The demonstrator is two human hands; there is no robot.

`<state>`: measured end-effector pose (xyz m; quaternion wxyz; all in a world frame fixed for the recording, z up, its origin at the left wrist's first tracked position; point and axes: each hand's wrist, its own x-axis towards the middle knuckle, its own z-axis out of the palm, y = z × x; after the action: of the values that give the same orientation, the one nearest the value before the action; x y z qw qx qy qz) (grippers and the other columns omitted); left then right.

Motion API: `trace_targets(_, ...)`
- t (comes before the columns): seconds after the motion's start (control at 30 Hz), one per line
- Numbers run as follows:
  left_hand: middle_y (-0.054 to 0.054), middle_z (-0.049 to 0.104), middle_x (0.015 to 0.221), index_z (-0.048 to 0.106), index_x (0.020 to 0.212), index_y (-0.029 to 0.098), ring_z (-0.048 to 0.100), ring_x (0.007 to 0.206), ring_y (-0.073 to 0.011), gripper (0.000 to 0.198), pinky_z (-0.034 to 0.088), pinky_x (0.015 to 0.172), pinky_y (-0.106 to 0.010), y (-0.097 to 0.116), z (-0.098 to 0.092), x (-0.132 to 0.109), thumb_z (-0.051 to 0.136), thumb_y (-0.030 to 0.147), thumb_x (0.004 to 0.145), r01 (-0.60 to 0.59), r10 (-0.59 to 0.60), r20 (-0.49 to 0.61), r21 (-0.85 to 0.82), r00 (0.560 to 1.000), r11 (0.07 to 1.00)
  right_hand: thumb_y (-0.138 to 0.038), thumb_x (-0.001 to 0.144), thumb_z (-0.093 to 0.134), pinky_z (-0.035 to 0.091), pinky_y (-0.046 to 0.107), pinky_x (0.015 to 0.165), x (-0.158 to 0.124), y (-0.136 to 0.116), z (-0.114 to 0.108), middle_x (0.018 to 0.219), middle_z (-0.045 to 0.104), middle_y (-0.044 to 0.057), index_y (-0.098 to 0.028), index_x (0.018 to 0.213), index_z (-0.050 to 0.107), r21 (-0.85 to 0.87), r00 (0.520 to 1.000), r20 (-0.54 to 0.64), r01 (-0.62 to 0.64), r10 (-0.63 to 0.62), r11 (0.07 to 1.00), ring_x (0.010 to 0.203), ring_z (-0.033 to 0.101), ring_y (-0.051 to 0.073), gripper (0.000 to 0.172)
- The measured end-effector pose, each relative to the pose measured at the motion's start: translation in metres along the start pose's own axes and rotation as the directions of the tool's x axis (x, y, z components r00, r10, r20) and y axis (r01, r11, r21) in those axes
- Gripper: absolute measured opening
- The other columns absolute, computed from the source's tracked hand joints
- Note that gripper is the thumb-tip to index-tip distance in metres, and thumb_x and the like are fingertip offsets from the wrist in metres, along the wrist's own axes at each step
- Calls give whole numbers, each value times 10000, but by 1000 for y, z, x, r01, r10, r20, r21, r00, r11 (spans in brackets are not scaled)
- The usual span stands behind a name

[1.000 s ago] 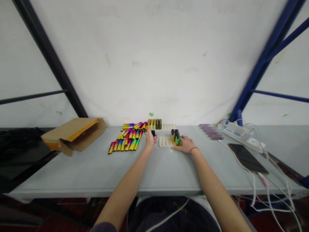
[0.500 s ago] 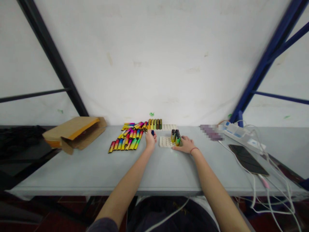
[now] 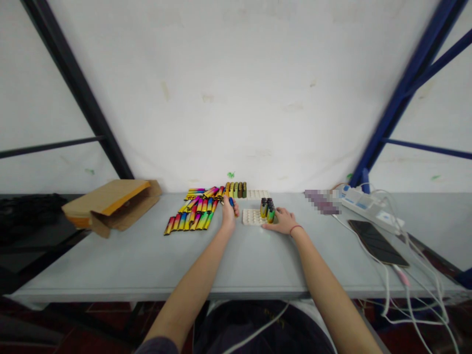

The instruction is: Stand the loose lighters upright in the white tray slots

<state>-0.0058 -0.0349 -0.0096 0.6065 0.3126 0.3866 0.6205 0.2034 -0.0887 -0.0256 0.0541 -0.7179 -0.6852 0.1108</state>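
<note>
Your left hand (image 3: 229, 213) is closed on a blue metallic cylinder (image 3: 232, 202), mostly hidden by your fingers, just left of the near tray (image 3: 253, 224), over the rear half of the tabletop (image 3: 258, 265). Your right hand (image 3: 283, 221) is at that tray's right end, thumb along the front right corner, fingers bent behind; can't tell whether it grips the tray or the upright cylinders (image 3: 263, 208) in the tray's right half. Pockets visible in the left half. Far tray (image 3: 257, 193) sits along the tabletop's back edge, upright gold-and-green cylinders (image 3: 236, 190) standing at its left. Loose rainbow-metallic cylinders (image 3: 193, 212) lie in rough rows left of your left hand. Cardboard box (image 3: 110, 196) is near the back left corner, open end facing right. Smartphone (image 3: 376, 242) lies screen up by the right edge; power strip (image 3: 372, 205) behind it, near the back right corner. White cables (image 3: 387, 282) run over the front edge.
</note>
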Motion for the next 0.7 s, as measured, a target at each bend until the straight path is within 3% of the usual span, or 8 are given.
trace_targets(0.1, 101, 308, 444, 446, 686, 218, 241, 329, -51, 591, 179, 354, -180, 2, 0, -3, 437, 785, 854, 52, -53, 21, 38, 998, 998, -721, 860, 613, 262, 517, 1208, 0, 0, 0, 1620, 378, 181, -212, 1540, 441, -2, 1000, -2, -3, 3, 1000, 1510, 327, 349, 866)
trace_targets(0.23, 105, 257, 421, 406, 643, 228, 195, 323, -53, 572, 128, 350, -182, 3, 2, -5, 433, 764, 844, 81, -79, -27, 91, 996, 993, -719, 859, 615, 258, 522, 1208, 0, 1, 0, 1617, 380, 192, -198, 1540, 440, 2, 1000, -5, 1, -1, 1000, 1508, 331, 350, 875)
trace_targets(0.53, 90, 281, 427, 388, 647, 227, 195, 333, -61, 352, 147, 362, -181, 0, 9, -5, 352, 443, 923, 49, -41, -74, 107, 996, 993, -722, 865, 598, 253, 531, 1210, 1, 1, 2, 1625, 370, 194, -189, 1529, 454, -15, 1000, -1, 0, 0, 1000, 1516, 316, 348, 864)
trace_targets(0.7, 94, 292, 455, 418, 694, 227, 232, 347, -71, 397, 184, 369, -186, -6, 7, -6, 365, 545, 926, 39, -39, -3, 128, 999, 991, -725, 856, 609, 264, 531, 1204, 2, 2, 3, 1615, 388, 191, -201, 1538, 442, -4, 1000, -14, 8, -8, 1000, 1507, 331, 354, 876)
